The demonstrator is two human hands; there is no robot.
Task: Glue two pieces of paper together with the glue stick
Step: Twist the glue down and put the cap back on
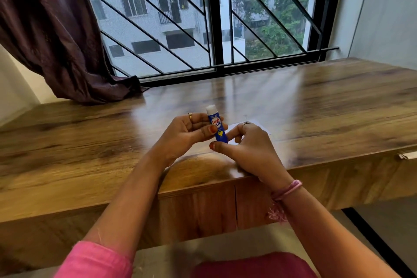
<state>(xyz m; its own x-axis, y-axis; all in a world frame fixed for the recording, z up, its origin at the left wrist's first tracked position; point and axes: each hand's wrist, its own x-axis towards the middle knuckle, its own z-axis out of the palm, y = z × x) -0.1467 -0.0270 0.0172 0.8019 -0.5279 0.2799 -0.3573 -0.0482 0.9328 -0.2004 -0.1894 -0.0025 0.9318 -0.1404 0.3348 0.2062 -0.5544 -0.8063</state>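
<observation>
A blue glue stick (pixel 217 124) with a white top stands nearly upright above the wooden desk (pixel 316 106). My left hand (pixel 187 133) grips its body between thumb and fingers. The thumb and fingers of my right hand (pixel 246 144) pinch the stick's lower end. White paper (pixel 259 124) lies flat on the desk just behind my right hand, mostly hidden by it. I cannot tell whether it is one sheet or two.
A barred window (pixel 214 18) runs along the desk's far edge. A dark curtain (pixel 56 36) hangs at the left and rests on the desk corner. A drawer handle (pixel 407 155) sticks out at the desk's right front.
</observation>
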